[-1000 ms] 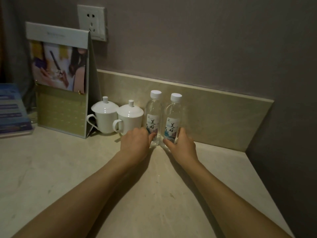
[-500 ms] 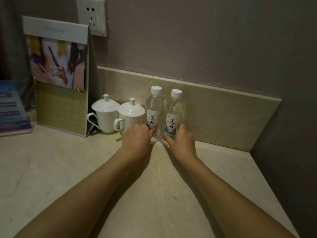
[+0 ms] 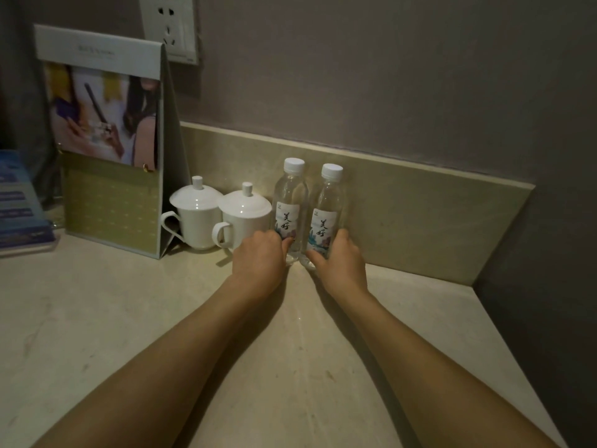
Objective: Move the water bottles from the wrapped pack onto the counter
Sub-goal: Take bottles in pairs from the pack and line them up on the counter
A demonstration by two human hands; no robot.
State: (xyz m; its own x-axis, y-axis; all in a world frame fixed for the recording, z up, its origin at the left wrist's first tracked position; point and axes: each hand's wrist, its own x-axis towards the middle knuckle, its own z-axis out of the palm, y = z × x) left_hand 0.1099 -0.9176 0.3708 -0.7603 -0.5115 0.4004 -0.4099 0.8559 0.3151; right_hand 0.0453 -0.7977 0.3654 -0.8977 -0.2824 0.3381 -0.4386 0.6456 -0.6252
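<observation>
The left hand (image 3: pixel 260 260) is curling round the base of the left bottle (image 3: pixel 289 205), thumb tip pressing the lower edge of the label, the other fingers hidden behind the hand. The right hand (image 3: pixel 339 260) is gripping the foot of the right bottle (image 3: pixel 328 211), thumb lying across the front of the label and fingers wrapping round the far side at about 1 o'clock. Each bottle is rising at 12 o'clock from its hand, upright, white cap on top, with the hand covering only the bottom part. The two bottles are standing just beside each other on the counter (image 3: pixel 129 318); whether they are touching cannot be told. Both forearms are reaching in from 6 o'clock and converging toward the bottles.

At 9 o'clock from the left bottle, two white lidded cups (image 3: pixel 223 215) are sitting side by side, the nearer one just beside the left hand. Further out at 9 to 10 o'clock, a folded display card (image 3: pixel 109 140) is standing upright, and a blue booklet (image 3: pixel 19 205) is lying at the far edge. A low stone backsplash (image 3: pixel 420 215) is running behind the bottles at 12 o'clock, and a wall socket (image 3: pixel 169 27) is showing at about 11 o'clock
</observation>
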